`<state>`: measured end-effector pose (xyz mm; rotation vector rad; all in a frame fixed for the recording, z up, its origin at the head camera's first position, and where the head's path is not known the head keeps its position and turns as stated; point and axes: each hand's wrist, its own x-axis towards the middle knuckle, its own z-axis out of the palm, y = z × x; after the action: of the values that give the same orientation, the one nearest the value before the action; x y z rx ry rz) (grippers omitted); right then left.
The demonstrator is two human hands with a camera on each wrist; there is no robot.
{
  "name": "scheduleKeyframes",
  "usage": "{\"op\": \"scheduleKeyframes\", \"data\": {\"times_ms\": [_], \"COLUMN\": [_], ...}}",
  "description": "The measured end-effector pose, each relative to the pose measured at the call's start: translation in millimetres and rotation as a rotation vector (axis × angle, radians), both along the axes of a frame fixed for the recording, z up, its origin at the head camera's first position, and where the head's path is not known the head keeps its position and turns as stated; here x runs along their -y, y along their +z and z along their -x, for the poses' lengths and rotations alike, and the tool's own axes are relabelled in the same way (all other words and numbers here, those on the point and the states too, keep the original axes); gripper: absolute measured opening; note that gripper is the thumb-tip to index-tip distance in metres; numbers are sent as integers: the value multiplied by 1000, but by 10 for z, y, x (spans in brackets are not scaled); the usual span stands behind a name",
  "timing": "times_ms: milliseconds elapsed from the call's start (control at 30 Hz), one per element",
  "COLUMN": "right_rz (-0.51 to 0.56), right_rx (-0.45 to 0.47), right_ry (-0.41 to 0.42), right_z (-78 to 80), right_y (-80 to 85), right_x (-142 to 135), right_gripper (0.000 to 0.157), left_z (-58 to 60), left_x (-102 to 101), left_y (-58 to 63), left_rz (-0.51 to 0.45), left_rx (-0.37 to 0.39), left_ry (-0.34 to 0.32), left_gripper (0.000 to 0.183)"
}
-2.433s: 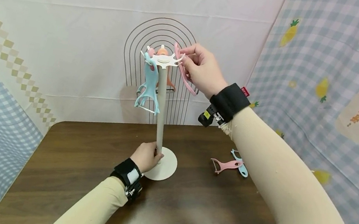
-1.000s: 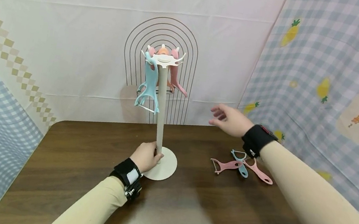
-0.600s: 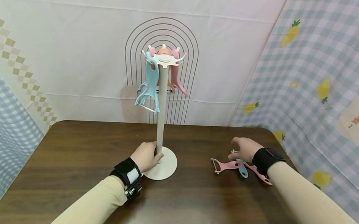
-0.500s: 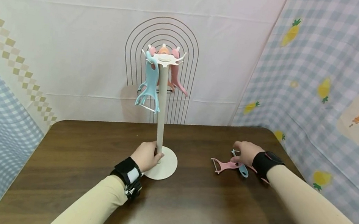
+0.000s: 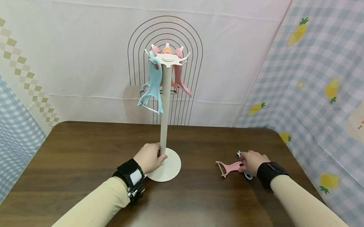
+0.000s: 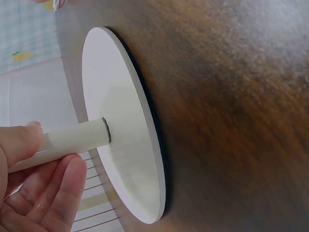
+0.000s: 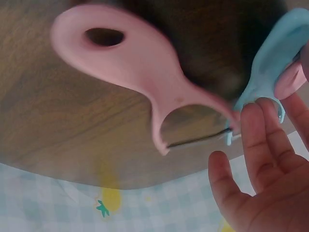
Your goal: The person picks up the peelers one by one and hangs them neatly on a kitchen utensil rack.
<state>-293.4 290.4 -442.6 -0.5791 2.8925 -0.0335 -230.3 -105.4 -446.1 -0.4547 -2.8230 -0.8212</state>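
My left hand (image 5: 146, 158) grips the pole of a white hanging stand (image 5: 162, 126) just above its round base (image 6: 120, 125). My right hand (image 5: 254, 161), low at the table's right, pinches the handle end of a pink peeler (image 5: 228, 167) between thumb and fingers. Under that handle lies a light blue peeler (image 7: 280, 48), partly covered by the hand. A second pink peeler (image 7: 125, 53) lies beside them in the right wrist view; the hand hides it from the head view. From the stand's hooks hang blue peelers (image 5: 154, 80), pink peelers (image 5: 178, 74) and an orange peeler (image 5: 167, 50).
The dark wooden table (image 5: 189, 207) carries the stand left of the loose peelers. A white patterned cloth (image 5: 228, 58) hangs behind it. Checked cloth (image 5: 313, 120) closes off the right side, near my right forearm.
My right hand let go of a pink peeler on the stand's right hook, then came down right to the loose peelers and took hold of another pink one. My left hand stayed on the pole.
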Motion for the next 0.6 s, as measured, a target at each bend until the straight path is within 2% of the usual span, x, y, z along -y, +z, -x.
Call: {"op": "scheduleKeyframes", "data": {"times_ms": [233, 600], "right_rz": [-3, 21], "right_rx": [24, -9], "right_ry": [-17, -2], "right_z": [21, 8], "right_y": [-29, -66], "right_x": [2, -8], "right_gripper": [33, 28], "left_z": [2, 6], "left_x": [2, 8], "left_y": [-1, -19], "left_rz": [-7, -4], "left_rx": [1, 4], "left_ry": [-5, -3], "left_gripper": [16, 17]}}
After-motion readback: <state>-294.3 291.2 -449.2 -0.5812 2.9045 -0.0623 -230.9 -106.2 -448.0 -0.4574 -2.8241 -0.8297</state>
